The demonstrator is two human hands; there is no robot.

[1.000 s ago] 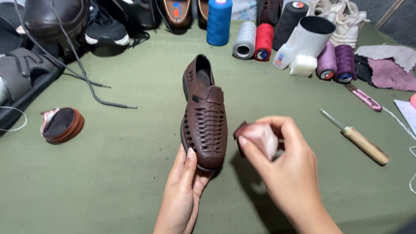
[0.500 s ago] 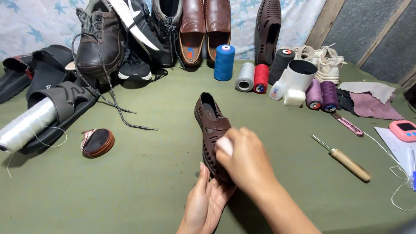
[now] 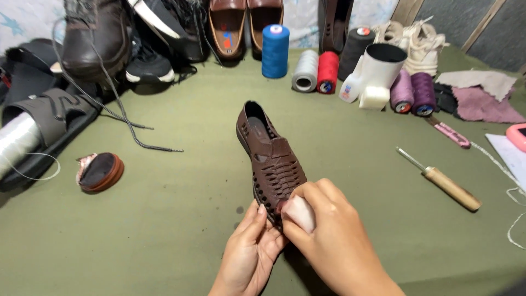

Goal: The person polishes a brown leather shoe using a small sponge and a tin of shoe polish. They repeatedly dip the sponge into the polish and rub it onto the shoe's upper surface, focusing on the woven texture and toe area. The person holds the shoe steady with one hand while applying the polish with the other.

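Shoe (image 3: 269,159), brown woven, on green table (image 3: 164,230), toe toward body. Left hand (image 3: 249,255) cupped under toe, steadying. Right hand (image 3: 329,241) pinched on pale pad (image 3: 300,212), pressed to toe weave. Best rubbed in small circles, light pressure, left grip firm.

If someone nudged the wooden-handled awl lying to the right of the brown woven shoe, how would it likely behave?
The awl would probably roll, since its wooden handle looks round and it lies flat on the green cloth. It looks stiff and likely light for its size: a thin metal shaft in a short handle. The cloth may damp the roll somewhat.
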